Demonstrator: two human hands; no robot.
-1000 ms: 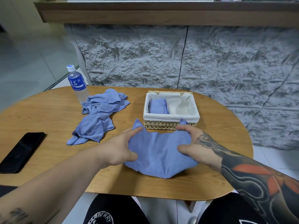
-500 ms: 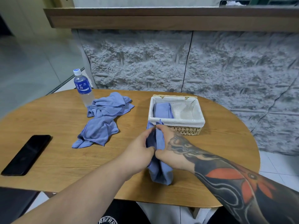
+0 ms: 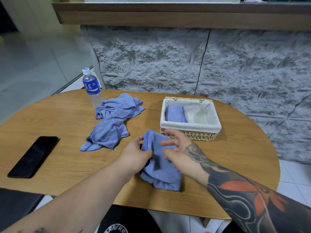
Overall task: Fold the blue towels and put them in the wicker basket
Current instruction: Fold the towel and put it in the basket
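A blue towel (image 3: 161, 174), folded into a narrow strip, lies on the wooden table (image 3: 235, 158) in front of the wicker basket (image 3: 190, 135). My left hand (image 3: 136, 155) pinches its left edge. My right hand (image 3: 180, 152) hovers over the strip with fingers spread, blurred by motion. One folded blue towel (image 3: 175, 114) lies in the left half of the white-lined basket. A crumpled heap of blue towels (image 3: 112, 120) sits on the table to the left of the basket.
A water bottle (image 3: 92, 89) with a blue label stands behind the heap. A black phone (image 3: 33, 156) lies flat near the table's left edge. A rough grey wall runs close behind the table. My knees show below the near edge.
The towel went from a wide sheet held by both hands to a narrow folded strip on the table. My right hand has let go and opened above it. The view shifted slightly.
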